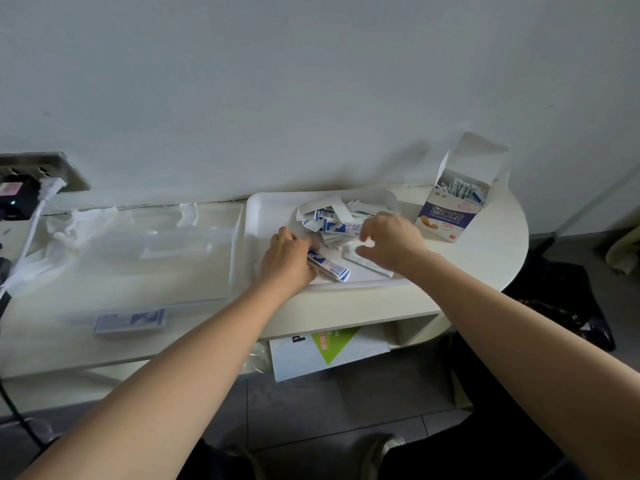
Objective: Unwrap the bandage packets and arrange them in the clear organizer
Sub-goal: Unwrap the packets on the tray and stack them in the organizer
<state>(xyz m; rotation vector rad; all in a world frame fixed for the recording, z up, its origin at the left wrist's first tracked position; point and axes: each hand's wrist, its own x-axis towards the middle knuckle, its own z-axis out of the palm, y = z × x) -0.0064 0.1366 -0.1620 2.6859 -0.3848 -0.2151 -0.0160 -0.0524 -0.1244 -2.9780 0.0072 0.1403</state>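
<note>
A white tray (266, 209) on the table holds a heap of torn blue-and-white wrappers and bandage packets (329, 220). My left hand (289, 258) rests on the tray, its fingers closed on a blue-and-white bandage packet (332, 268) that sticks out to the right. My right hand (388, 240) hovers just right of it, thumb and fingers pinching a small pale strip (367, 242). Below that hand lies a white strip (367, 263). The clear organizer (145, 244) lies to the left of the tray, with a clear lid or panel in front of it holding a blue-printed stack (130, 320).
An open bandage box (450, 206) full of packets stands at the table's right end. Crumpled clear plastic (76, 230) lies at the left, near a wall socket with plugs and cables (31, 192). Papers (329, 351) sit on the shelf below. A black bag (561, 306) is on the floor.
</note>
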